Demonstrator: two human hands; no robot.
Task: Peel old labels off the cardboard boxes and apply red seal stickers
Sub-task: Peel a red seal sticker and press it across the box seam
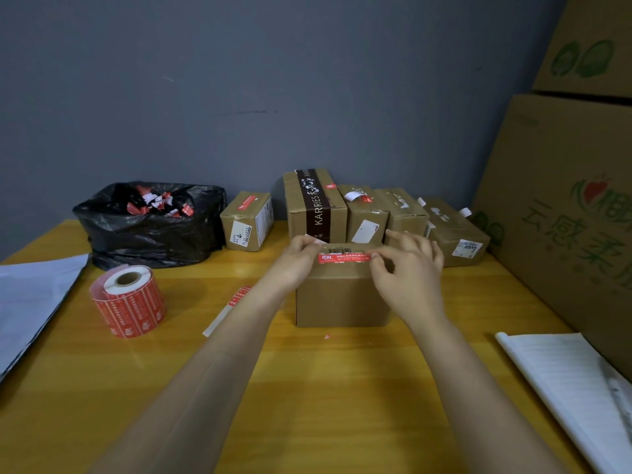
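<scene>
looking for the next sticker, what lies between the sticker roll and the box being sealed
Head view: a backing strip with a red sticker at its far end lies on the table.

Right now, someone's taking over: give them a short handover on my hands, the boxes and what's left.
Left hand and right hand each pinch an end of a red seal sticker atop the front box.
Sticker roll stands at left, scrap bag behind it.
Done: small box beside the bag wears a red sticker.
Left: press this one down; back-row boxes show white labels.
</scene>
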